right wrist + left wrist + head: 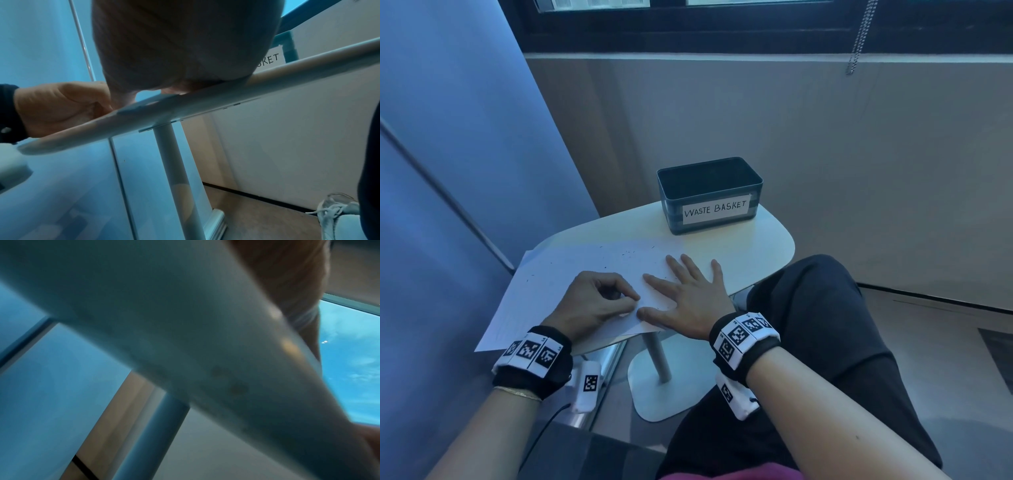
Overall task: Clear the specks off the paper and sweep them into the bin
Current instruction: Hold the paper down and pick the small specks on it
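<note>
A white paper sheet [571,274] lies on the small white table [763,246], its near corner hanging over the edge. Several dark specks [626,253] are scattered on the sheet, mostly near its far edge. The dark bin [709,195], labelled WASTE BASKET, stands at the table's far end. My left hand [635,299] rests on the sheet with fingers curled and thumb and forefinger tips together; nothing shows between them. My right hand [678,291] presses flat on the sheet's right edge, fingers spread. The right wrist view shows its palm [174,48], the curled left hand [65,105] and the bin's corner [287,43].
My knee in dark trousers [818,308] sits right of the table, close to its edge. The table's pedestal [654,353] is below. A blue panel [448,171] stands close on the left. The left wrist view shows only the blurred table underside [185,321].
</note>
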